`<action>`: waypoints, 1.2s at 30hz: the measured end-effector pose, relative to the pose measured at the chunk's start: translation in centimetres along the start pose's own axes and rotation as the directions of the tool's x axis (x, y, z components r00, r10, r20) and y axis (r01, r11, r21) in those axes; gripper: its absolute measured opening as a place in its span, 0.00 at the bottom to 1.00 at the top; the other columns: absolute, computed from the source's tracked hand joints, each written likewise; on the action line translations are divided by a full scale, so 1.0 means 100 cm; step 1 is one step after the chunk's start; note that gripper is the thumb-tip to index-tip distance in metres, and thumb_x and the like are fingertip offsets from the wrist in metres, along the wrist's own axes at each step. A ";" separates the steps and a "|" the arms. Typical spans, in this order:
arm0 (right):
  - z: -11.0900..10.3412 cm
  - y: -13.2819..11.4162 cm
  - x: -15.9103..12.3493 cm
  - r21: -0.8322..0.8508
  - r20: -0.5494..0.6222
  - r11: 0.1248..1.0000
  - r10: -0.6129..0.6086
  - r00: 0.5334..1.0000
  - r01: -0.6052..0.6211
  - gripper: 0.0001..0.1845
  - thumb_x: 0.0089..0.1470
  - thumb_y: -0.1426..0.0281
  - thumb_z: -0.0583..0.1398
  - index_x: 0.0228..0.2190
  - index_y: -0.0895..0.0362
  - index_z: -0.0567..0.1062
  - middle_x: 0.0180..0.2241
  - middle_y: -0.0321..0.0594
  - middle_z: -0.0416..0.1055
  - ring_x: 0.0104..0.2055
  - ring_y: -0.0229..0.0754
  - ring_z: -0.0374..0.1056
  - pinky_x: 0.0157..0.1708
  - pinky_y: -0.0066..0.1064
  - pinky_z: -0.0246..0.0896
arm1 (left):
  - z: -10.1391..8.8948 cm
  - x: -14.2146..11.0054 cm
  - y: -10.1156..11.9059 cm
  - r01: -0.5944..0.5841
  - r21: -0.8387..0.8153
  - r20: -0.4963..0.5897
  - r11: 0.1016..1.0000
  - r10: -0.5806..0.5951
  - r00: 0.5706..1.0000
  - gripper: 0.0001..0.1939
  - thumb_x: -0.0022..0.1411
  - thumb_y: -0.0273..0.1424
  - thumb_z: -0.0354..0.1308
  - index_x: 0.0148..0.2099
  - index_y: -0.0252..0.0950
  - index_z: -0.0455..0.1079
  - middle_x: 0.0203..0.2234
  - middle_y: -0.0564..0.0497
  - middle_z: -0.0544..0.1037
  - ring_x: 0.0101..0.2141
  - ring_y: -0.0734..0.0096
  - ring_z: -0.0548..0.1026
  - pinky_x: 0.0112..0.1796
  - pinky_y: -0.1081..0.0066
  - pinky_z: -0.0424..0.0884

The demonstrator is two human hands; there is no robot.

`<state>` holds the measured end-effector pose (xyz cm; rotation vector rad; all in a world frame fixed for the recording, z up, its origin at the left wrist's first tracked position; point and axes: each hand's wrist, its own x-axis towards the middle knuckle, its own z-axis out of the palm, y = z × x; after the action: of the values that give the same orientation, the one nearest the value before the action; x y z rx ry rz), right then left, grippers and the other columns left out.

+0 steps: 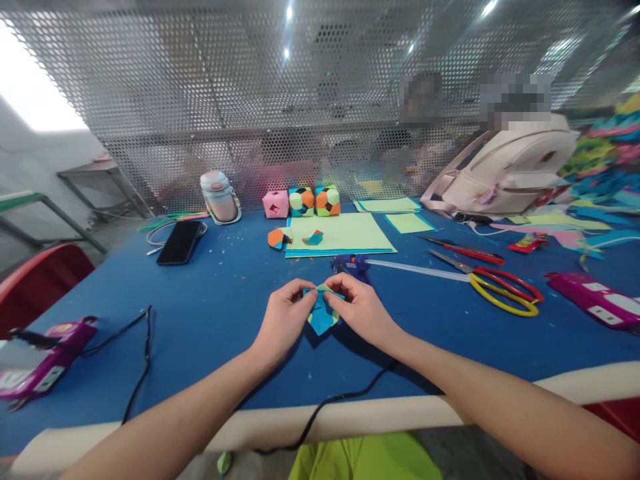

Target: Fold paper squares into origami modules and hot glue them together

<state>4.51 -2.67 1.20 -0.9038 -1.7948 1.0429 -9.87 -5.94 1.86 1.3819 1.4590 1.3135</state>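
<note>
Both my hands meet over the blue table, pinching a small folded paper piece, blue with pale green edges. My left hand grips its left side with fingertips closed. My right hand grips the right side the same way. The piece hangs just above the tabletop, point down. Right behind my hands lies a blue glue gun; its black cable runs off the near edge.
Green paper sheets with folded units lie ahead, three paper cubes behind them. Red and yellow scissors and a purple glue gun lie right, a phone and bottle left, another purple glue gun near left. A backpack stands at the back right.
</note>
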 end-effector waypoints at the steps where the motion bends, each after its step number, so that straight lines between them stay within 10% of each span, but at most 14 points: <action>1: 0.000 0.000 0.000 0.002 -0.001 1.000 -0.002 1.000 0.002 0.04 0.51 0.70 0.56 0.28 0.57 0.69 0.25 0.33 0.66 0.27 0.34 0.60 0.26 0.25 0.56 | 0.000 0.000 0.000 0.005 -0.006 0.003 1.000 -0.005 1.000 0.08 0.52 0.33 0.56 0.30 0.33 0.72 0.21 0.55 0.70 0.24 0.75 0.64 0.27 0.75 0.60; 24: -0.002 -0.002 -0.005 -0.221 -0.026 0.937 -0.284 0.958 0.272 0.08 0.51 0.74 0.52 0.27 0.56 0.71 0.27 0.37 0.72 0.27 0.36 0.66 0.30 0.27 0.60 | -0.001 -0.003 0.004 0.038 -0.015 0.006 0.999 -0.038 0.999 0.08 0.51 0.33 0.55 0.30 0.34 0.73 0.20 0.55 0.70 0.23 0.75 0.64 0.25 0.75 0.59; 36: -0.001 -0.004 -0.001 -0.168 -0.038 0.983 -0.087 0.995 0.080 0.06 0.51 0.69 0.56 0.28 0.58 0.71 0.27 0.37 0.71 0.29 0.37 0.65 0.28 0.27 0.59 | -0.001 -0.005 0.007 -0.017 0.035 0.031 0.999 0.016 0.999 0.10 0.53 0.34 0.55 0.31 0.33 0.73 0.21 0.54 0.71 0.23 0.75 0.64 0.25 0.76 0.60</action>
<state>4.61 -2.91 1.57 -0.9360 -1.8861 0.8230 -9.72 -6.48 2.49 1.4337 1.4597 1.2766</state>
